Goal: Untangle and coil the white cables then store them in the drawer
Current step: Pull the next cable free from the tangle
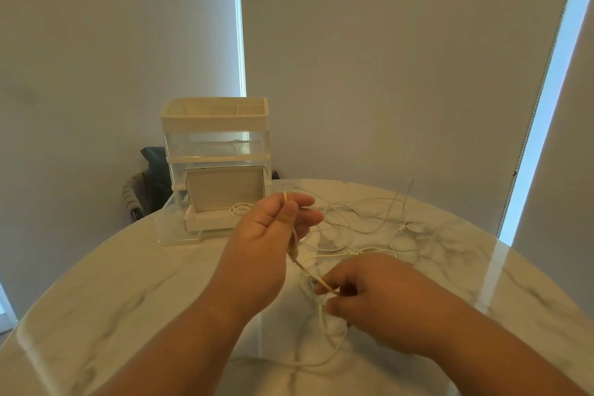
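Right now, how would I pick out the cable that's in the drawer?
Find the clear plastic drawer unit at the far edge of the marble table; its bottom drawer stands pulled out. Inside, just beyond the left hand, lies a small white cable. Unlike the loose cables sprawled across the table, it is wound into a neat coil.
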Tool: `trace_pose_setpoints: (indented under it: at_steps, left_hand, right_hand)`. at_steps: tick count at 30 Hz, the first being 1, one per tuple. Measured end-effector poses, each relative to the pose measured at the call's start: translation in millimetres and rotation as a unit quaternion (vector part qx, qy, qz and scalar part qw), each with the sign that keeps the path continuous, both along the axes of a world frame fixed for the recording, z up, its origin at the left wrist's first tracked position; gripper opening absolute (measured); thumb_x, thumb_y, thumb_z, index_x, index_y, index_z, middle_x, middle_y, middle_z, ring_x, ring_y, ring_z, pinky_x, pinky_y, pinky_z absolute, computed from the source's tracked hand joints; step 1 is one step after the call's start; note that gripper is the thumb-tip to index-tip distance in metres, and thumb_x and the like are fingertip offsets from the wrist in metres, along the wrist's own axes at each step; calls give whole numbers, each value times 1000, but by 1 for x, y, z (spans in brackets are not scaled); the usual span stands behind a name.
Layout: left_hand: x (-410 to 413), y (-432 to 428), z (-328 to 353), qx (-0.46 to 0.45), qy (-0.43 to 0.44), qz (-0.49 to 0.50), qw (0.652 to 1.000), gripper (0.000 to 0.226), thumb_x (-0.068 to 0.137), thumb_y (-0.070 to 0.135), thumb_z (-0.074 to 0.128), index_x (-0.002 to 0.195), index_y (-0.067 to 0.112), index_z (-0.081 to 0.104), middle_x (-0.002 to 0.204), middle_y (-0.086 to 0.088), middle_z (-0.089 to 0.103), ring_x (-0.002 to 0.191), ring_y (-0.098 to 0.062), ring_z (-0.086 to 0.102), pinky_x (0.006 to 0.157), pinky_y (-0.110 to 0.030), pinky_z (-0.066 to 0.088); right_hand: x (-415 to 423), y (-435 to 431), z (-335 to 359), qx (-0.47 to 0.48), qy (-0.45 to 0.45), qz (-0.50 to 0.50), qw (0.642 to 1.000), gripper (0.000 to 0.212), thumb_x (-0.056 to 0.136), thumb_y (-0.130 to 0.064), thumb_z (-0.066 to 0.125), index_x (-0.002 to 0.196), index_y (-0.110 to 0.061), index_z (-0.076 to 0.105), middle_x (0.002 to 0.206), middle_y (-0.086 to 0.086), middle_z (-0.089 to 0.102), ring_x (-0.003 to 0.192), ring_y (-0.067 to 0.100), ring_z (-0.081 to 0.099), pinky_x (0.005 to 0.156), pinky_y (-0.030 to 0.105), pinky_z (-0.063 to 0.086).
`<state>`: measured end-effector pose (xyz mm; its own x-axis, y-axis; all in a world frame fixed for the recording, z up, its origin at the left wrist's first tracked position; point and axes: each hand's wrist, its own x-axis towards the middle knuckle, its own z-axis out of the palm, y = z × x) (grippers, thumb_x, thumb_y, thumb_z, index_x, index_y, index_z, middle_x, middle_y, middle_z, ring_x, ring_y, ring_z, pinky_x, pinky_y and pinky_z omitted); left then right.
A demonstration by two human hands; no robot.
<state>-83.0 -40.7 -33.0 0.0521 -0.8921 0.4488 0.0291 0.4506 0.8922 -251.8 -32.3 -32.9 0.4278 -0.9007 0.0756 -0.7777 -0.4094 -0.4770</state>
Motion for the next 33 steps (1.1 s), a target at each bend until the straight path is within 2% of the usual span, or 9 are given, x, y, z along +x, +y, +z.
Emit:
trace_pose_setpoints:
  at_steps: [4,9,11,14,21,25,27,30,33]
  left_hand:
    - [0,2,-7,-83,-196,60,975,23,101,28,44,103,31,67,90,15,73,97,3,64,78,-6,44]
    - [3,-4,-13,-96,-369,37,924,21,102,26,45,100,33,65,86,15,68,87,0,63,75,-20,51]
    - [3,-4,-13,-96,-394,15,914,21,102,31,43,94,32,62,85,14,66,85,-3,62,74,-28,52]
    - [2,-3,-12,-88,-413,-7,906,21,101,38,41,90,33,58,84,11,62,82,-6,59,73,-33,50]
    - [2,-3,-10,-88,-486,2,869,26,101,43,40,80,29,47,76,10,53,74,-7,51,63,-26,42]
    - [2,-4,-10,-74,-509,14,857,25,102,40,39,84,27,50,81,8,57,76,-7,53,68,-29,45]
    - [6,-5,-8,-67,-516,31,854,26,102,40,38,82,28,50,79,9,57,75,-7,53,69,-28,46]
    - [13,-6,-6,-53,-514,57,854,25,103,37,37,86,29,54,80,11,58,77,-4,54,72,-25,46]
    - [18,-7,-4,-63,-511,78,854,26,103,34,36,86,23,53,79,7,57,75,-8,52,70,-27,44]
  right_hand:
    - [-4,2,5,-33,-18,-59,998,15,84,-28,65,86,-39,74,83,-14,68,74,2,62,67,20,51]
    - [-4,3,10,-86,-83,-69,990,16,83,-33,68,72,-45,70,83,-10,61,76,5,57,72,31,53]
    - [-4,3,10,-94,-113,-69,987,21,84,-33,68,71,-50,71,84,-9,61,79,4,57,71,31,52]
    - [-5,1,7,-87,-154,-80,981,11,85,-36,69,82,-45,75,93,-17,54,83,-1,55,72,23,47]
    - [-5,-4,2,-85,-193,-82,974,10,87,-34,72,81,-41,76,102,-27,44,87,-8,52,69,9,40]
    - [-4,-8,-1,-108,-171,-64,977,30,92,-17,66,79,-43,74,111,-31,42,97,-15,46,75,0,37]
    - [-5,-11,-2,-108,-198,-64,972,35,92,-8,65,89,-43,73,116,-27,45,92,-14,51,74,1,39]
    - [-14,-13,2,-97,-294,-92,946,40,86,-4,70,100,-41,66,93,-8,63,61,1,56,55,12,44]
    - [-27,-17,9,-105,-324,-137,930,30,86,-8,70,94,-37,68,72,-4,73,60,22,63,52,23,49]
